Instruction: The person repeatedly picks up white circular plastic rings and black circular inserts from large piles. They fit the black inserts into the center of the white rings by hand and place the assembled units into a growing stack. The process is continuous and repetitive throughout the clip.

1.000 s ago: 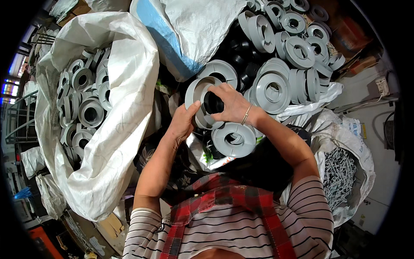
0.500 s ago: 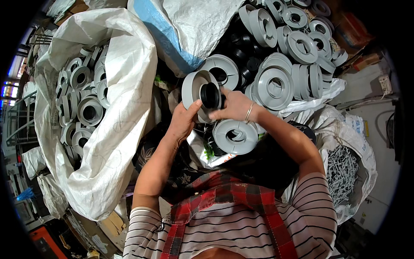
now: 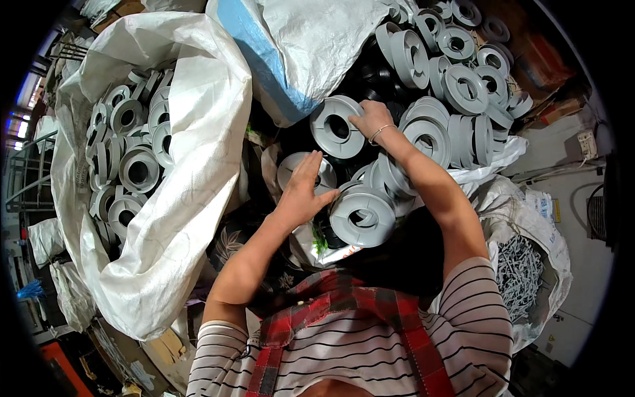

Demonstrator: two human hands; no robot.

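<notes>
My right hand (image 3: 370, 119) reaches forward and grips the rim of a grey plastic reel (image 3: 336, 127) that lies on dark parts. Closer to me, my left hand (image 3: 303, 190) rests with fingers spread on a flat grey disc (image 3: 292, 167). Another grey reel (image 3: 362, 215) with a dark centre hole lies just right of that hand, near my lap. A thin bracelet circles my right wrist.
A big white woven sack (image 3: 192, 172) on the left holds several grey reels (image 3: 135, 169). A heap of grey reels (image 3: 456, 86) fills the upper right, with a white and blue sack (image 3: 297, 46) behind. At the right, a white bag (image 3: 522, 264) holds grey metal parts.
Both hands held a grey reel with a black core up in front of me. Now my right hand has stretched forward with a reel toward the pile, and my left hand has dropped onto a disc.
</notes>
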